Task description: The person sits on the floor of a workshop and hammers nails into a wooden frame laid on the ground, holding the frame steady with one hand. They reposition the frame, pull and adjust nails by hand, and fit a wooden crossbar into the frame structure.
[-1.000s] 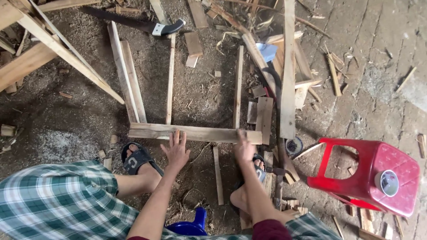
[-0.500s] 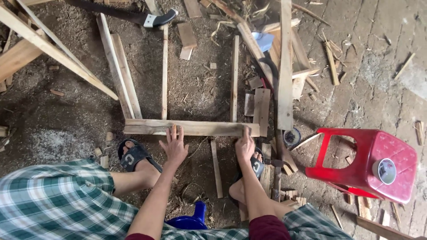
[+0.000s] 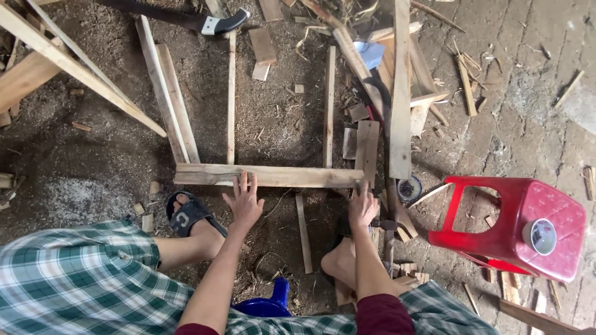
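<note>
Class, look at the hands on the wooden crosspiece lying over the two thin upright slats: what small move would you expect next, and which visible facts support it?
Probably a small nudge of the crosspiece to square it on the slats. The left hand lies flat on its near edge by the left slat, the right hand sits at its right end, close to the right slat. The board looks slightly tilted, and neither hand holds a tool.

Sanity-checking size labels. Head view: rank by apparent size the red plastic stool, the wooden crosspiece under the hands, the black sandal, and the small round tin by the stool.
1. red plastic stool, lying tipped
2. wooden crosspiece: longer but thin, so its rank against the stool is unsure
3. black sandal, nearer the camera
4. small round tin
</note>
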